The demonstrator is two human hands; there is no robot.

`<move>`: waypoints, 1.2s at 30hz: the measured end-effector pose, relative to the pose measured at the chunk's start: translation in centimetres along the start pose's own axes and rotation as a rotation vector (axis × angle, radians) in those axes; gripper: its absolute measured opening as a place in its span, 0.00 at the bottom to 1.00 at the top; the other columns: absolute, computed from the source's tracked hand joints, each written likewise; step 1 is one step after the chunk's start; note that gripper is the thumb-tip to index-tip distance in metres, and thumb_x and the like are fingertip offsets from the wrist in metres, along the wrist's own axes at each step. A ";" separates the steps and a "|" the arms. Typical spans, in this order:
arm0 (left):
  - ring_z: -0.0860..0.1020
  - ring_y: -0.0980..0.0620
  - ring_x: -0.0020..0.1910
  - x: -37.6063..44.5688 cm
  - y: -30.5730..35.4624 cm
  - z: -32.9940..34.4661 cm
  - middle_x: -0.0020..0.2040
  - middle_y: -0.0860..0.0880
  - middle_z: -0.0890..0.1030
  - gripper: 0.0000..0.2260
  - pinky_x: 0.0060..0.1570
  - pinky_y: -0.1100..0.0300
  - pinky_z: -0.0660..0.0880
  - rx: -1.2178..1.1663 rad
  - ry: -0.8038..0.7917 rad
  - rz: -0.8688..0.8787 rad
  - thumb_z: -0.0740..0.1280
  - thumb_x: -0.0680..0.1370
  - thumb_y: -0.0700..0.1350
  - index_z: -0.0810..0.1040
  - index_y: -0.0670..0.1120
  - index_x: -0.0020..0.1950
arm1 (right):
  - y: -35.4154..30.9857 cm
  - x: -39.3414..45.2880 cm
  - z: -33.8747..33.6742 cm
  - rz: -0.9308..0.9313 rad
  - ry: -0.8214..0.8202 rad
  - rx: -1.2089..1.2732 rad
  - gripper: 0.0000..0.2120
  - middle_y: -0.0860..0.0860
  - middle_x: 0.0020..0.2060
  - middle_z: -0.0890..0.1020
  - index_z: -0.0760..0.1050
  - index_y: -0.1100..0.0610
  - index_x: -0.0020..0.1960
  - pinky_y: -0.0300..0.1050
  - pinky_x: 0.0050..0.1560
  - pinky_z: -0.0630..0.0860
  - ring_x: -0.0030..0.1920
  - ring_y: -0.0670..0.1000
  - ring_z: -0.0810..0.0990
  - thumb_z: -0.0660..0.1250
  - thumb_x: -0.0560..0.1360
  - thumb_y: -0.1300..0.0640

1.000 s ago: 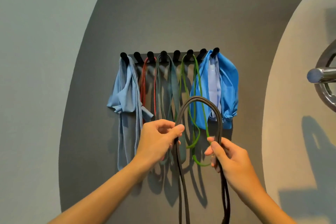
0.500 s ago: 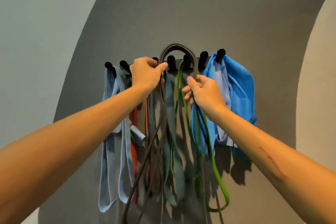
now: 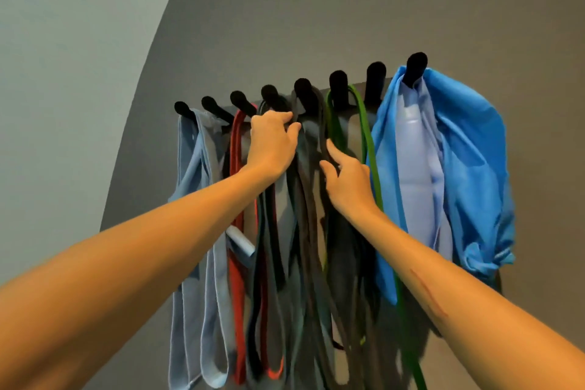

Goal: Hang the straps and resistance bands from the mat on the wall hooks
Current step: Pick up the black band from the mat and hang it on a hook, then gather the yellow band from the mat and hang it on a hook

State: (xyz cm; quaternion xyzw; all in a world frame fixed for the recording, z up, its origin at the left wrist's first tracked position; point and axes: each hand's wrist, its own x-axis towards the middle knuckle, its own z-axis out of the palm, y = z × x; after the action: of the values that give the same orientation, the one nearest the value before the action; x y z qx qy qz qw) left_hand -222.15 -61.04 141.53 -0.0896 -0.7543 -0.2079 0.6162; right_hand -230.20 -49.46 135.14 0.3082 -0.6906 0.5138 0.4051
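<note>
A row of hooks runs across the wall. Straps hang from the leftmost hooks, bands from the middle hooks, and a cloth from the rightmost hook. Both hands are before the middle bands, left hand above and left of right hand.

Dark grey wall panel — curved edge, paler wall left

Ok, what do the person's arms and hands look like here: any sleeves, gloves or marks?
Both forearms are bare as far as the frame shows: no sleeves in view. The left hand and right hand wear no gloves, and no rings, watch or bands show. The one marking is a thin reddish scratch running along the right forearm. Fingernails look short and unpainted, though slightly blurred.
</note>
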 end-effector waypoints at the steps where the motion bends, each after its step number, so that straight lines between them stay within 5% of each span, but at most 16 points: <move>1: 0.72 0.44 0.67 0.0 0.0 -0.2 0.63 0.41 0.79 0.17 0.69 0.54 0.67 0.009 -0.044 0.007 0.65 0.80 0.45 0.74 0.40 0.68 | -0.2 -0.6 0.0 -0.025 0.026 0.011 0.23 0.57 0.48 0.83 0.64 0.50 0.76 0.27 0.40 0.65 0.47 0.53 0.80 0.61 0.82 0.54; 3: 0.69 0.42 0.69 0.1 -0.3 -1.0 0.63 0.40 0.78 0.17 0.70 0.53 0.65 0.056 -0.153 0.030 0.64 0.80 0.45 0.74 0.41 0.68 | -0.9 -2.0 0.3 -0.050 0.058 0.029 0.24 0.57 0.42 0.82 0.62 0.53 0.76 0.24 0.40 0.67 0.40 0.51 0.79 0.61 0.82 0.56; 6: 0.76 0.43 0.59 -1.8 -1.3 -3.2 0.54 0.45 0.81 0.12 0.62 0.50 0.72 0.114 -0.309 0.114 0.64 0.79 0.47 0.77 0.43 0.61 | -1.9 -5.5 1.2 -0.060 0.047 -0.032 0.28 0.58 0.71 0.67 0.56 0.58 0.78 0.29 0.66 0.57 0.71 0.53 0.66 0.61 0.82 0.53; 8: 0.71 0.44 0.67 -6.3 -2.2 -5.1 0.65 0.45 0.76 0.22 0.66 0.54 0.68 0.119 -0.392 0.156 0.65 0.79 0.48 0.69 0.42 0.71 | -2.4 -8.9 1.9 -0.120 0.020 -0.086 0.32 0.54 0.78 0.52 0.50 0.58 0.79 0.40 0.75 0.51 0.78 0.49 0.50 0.60 0.81 0.49; 10: 0.65 0.54 0.73 -12.0 -3.3 -8.1 0.74 0.48 0.67 0.30 0.71 0.64 0.61 0.039 -0.467 0.150 0.65 0.79 0.51 0.59 0.44 0.77 | -3.1 -12.5 2.5 -0.207 -0.030 -0.086 0.34 0.50 0.79 0.49 0.49 0.56 0.80 0.40 0.76 0.48 0.78 0.44 0.46 0.59 0.81 0.46; 13: 0.69 0.71 0.63 -17.4 -6.5 -14.1 0.71 0.56 0.70 0.30 0.64 0.76 0.60 -0.132 -0.501 0.061 0.67 0.78 0.51 0.60 0.51 0.77 | -5.9 -18.0 3.1 -0.209 -0.240 0.042 0.34 0.44 0.79 0.50 0.48 0.53 0.80 0.39 0.77 0.49 0.78 0.40 0.46 0.60 0.80 0.46; 16: 0.65 0.66 0.70 -21.2 -9.8 -21.5 0.74 0.60 0.65 0.30 0.68 0.67 0.64 -0.190 -0.535 -0.025 0.67 0.77 0.53 0.60 0.55 0.77 | -9.9 -23.7 4.3 -0.201 -0.470 0.141 0.34 0.41 0.78 0.54 0.51 0.51 0.79 0.40 0.77 0.52 0.77 0.38 0.51 0.62 0.79 0.49; 19: 0.67 0.66 0.67 -26.3 -12.4 -29.1 0.74 0.63 0.62 0.33 0.64 0.74 0.63 -0.139 -0.604 -0.116 0.70 0.76 0.52 0.59 0.58 0.77 | -13.8 -29.4 6.0 -0.145 -0.616 0.165 0.34 0.38 0.77 0.56 0.52 0.46 0.79 0.49 0.77 0.57 0.76 0.38 0.53 0.63 0.78 0.45; 22: 0.65 0.63 0.72 -32.0 -14.1 -36.5 0.76 0.62 0.62 0.34 0.68 0.64 0.66 -0.081 -0.701 -0.160 0.70 0.75 0.53 0.57 0.58 0.77 | -17.9 -35.0 7.9 -0.134 -0.759 0.145 0.38 0.37 0.77 0.55 0.50 0.42 0.79 0.52 0.76 0.59 0.76 0.38 0.54 0.66 0.76 0.40; 29: 0.60 0.64 0.74 -42.6 -14.6 -51.1 0.77 0.62 0.59 0.37 0.70 0.64 0.62 0.063 -0.741 -0.369 0.68 0.73 0.55 0.54 0.56 0.78 | -26.2 -44.7 13.3 -0.120 -0.994 0.288 0.41 0.29 0.74 0.54 0.50 0.38 0.77 0.41 0.73 0.60 0.74 0.38 0.58 0.70 0.71 0.42; 36: 0.56 0.62 0.76 -49.1 -10.8 -62.4 0.78 0.59 0.56 0.43 0.75 0.58 0.58 0.207 -0.658 -0.603 0.73 0.71 0.52 0.52 0.51 0.79 | -33.4 -53.5 19.0 -0.053 -1.113 0.715 0.37 0.41 0.74 0.66 0.57 0.48 0.77 0.52 0.74 0.64 0.74 0.42 0.63 0.71 0.73 0.53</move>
State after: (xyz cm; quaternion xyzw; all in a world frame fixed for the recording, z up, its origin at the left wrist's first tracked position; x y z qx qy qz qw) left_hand -159.66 -91.26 101.52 0.1347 -0.9191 -0.2620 0.2617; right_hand -180.89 -76.61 100.86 0.6599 -0.5760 0.4654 -0.1269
